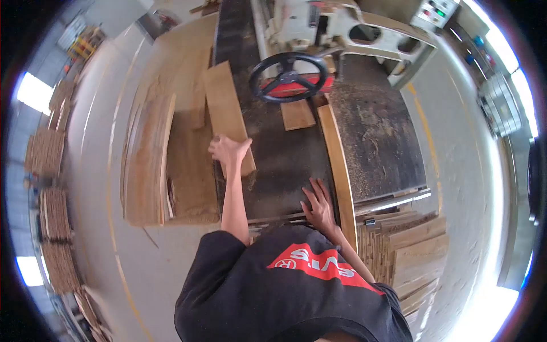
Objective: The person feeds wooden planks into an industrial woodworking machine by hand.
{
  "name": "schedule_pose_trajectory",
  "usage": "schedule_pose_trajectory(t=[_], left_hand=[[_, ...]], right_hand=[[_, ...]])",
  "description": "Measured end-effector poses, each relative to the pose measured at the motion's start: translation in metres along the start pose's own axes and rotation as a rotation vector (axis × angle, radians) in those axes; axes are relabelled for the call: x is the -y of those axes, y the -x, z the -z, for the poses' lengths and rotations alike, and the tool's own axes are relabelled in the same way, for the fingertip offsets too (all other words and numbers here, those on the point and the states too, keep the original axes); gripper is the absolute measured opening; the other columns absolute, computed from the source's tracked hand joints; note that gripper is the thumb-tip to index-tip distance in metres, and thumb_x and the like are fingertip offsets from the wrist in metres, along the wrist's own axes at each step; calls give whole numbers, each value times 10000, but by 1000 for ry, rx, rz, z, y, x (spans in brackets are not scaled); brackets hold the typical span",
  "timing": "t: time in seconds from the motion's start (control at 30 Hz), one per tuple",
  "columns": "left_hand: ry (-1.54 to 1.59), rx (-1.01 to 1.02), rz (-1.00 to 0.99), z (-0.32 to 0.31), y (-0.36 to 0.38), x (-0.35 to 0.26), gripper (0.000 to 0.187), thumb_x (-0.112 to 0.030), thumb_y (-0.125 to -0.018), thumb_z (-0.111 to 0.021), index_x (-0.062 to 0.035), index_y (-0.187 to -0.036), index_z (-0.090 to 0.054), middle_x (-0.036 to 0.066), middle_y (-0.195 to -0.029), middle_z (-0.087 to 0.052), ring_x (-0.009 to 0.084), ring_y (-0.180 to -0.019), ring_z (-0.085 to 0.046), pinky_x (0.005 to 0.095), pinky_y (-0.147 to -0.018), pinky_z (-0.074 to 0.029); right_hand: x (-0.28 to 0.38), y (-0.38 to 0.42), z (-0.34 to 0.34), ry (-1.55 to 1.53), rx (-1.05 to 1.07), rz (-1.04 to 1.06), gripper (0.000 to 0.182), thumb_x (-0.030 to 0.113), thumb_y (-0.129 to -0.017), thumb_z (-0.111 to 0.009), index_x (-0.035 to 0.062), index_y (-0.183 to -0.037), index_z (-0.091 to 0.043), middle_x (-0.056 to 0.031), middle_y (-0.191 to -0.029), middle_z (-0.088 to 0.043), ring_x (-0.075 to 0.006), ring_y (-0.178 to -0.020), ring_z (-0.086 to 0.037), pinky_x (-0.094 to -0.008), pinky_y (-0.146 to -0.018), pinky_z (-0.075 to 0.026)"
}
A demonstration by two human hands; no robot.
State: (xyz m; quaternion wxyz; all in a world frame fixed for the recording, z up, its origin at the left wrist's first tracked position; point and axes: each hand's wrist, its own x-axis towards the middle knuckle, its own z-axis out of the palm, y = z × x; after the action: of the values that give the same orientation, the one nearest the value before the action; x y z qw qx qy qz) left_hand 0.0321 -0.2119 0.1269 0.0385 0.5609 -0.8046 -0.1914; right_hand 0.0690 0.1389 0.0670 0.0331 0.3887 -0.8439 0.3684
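Black tabletop (pixel 285 162), board (pixel 225 94) seemingly across left edge

Stacks of wood (pixel 59 267) line the far left of the grey floor (pixel 94 171), near bright wall openings (pixel 34 93), while a yellow floor line (pixel 423 117) and a pale, boxy container (pixel 500 105) show at the right.

Dark worktable (pixel 279 176) | board (pixel 225 97) along left edge | small wood piece (pixel 298 116) | sawdust (pixel 369 134)

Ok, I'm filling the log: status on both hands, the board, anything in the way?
Left hand across board, near end. Right hand open over black table. Small wood piece near wheel, possibly in the way.
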Motion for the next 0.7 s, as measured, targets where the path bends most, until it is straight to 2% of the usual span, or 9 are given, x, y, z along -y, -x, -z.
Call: schedule_pose_trajectory(t=[0.07,0.13,0.17,0.27,0.3,0.4,0.47,0.57,0.7], left_hand=[[77,-39,-42,-5,23,8,944,-532,-656,-934,11,-1371,-643,345,-1468,-499,517,-1383,-451,661,-1079,-456],[100,-62,-64,9,59,12,924,-521,-651,-935,25,-1342,-656,316,-1359,-606,461,-1297,-561,581,-1049,-510],[174,-4,-143,-5,52,35,788,-465,-725,-901,34,-1294,-682,245,-1202,-703,375,-1121,-679,477,-972,-563],[1188,476,-70,11,88,74,558,-375,-842,-820,46,-1180,-682,169,-1102,-718,293,-1048,-695,407,-953,-552],[1607,708,39,-34,72,109,455,-323,-956,-671,47,-1220,-668,140,-1096,-719,227,-985,-706,391,-900,-563],[1863,1058,-103,22,138,84,732,-501,-1000,-554,44,-1486,-503,265,-1221,-699,375,-1119,-695,491,-1003,-556],[2063,1323,-22,8,154,93,901,-614,-999,-543,9,-1615,-334,296,-1560,-471,426,-1362,-546,558,-1181,-410],[2385,1408,149,-9,189,96,985,-679,-973,-578,-13,-1641,-293,250,-1670,-321,397,-1459,-439,558,-1243,-317],[2430,1376,193,-16,220,103,1009,-690,-956,-606,-21,-1642,-290,237,-1678,-306,392,-1471,-419,553,-1250,-307]], right_hand=[[-6,16,5,-23,-7,7,458,154,-907,-779,-36,-1297,-632,-305,-1525,-494,-502,-1450,-439,-560,-1175,-426],[-5,17,7,-50,-11,-17,485,196,-903,-804,-48,-1283,-625,-317,-1500,-511,-511,-1440,-448,-557,-1176,-426],[-2,17,10,-59,-10,-24,496,209,-902,-810,-48,-1283,-624,-318,-1497,-513,-511,-1437,-450,-556,-1175,-427],[-4,19,13,-81,42,-19,600,303,-901,-826,-42,-1337,-601,-320,-1488,-523,-513,-1421,-464,-553,-1176,-425],[-3,18,15,-59,53,-6,617,311,-897,-828,-39,-1348,-595,-321,-1483,-527,-512,-1422,-462,-552,-1177,-424],[2,20,24,3,90,30,654,330,-886,-833,-31,-1371,-585,-309,-1467,-546,-494,-1411,-481,-541,-1165,-434],[16,26,32,-15,121,26,675,345,-878,-836,-26,-1381,-582,-288,-1457,-562,-471,-1393,-505,-531,-1151,-446],[38,40,49,-92,148,12,772,381,-860,-847,-6,-1453,-537,-224,-1423,-610,-412,-1332,-573,-509,-1111,-472],[60,62,67,-168,302,-40,989,378,-818,-883,26,-1595,-383,-213,-1409,-629,-405,-1293,-605,-493,-1088,-492]])
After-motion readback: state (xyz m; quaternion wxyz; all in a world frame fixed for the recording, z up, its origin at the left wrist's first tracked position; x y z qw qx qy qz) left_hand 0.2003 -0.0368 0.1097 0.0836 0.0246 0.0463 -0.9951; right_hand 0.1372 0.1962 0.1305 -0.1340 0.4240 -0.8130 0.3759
